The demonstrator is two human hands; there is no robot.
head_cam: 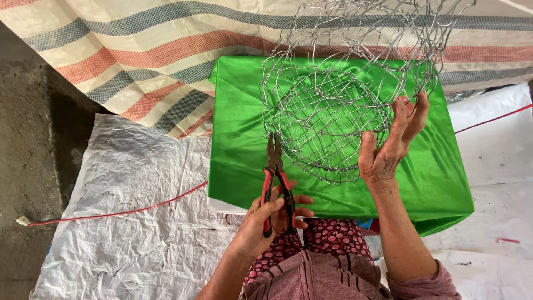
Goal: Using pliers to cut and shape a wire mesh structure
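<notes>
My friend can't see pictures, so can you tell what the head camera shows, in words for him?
A person's left hand holds red-handled pliers with their tip at the edge of a round wire mesh basket, while the right hand grips the basket's side. The basket sits over a bright green cloth, with a striped tarp behind and a thin red cord across crinkled white sheeting.

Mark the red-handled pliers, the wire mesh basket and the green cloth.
red-handled steel pliers (276, 186): head view, upper handles.
round wire mesh basket (327, 116): head view, woven bottom.
shiny green cloth (239, 122): head view, bare left part.
</notes>
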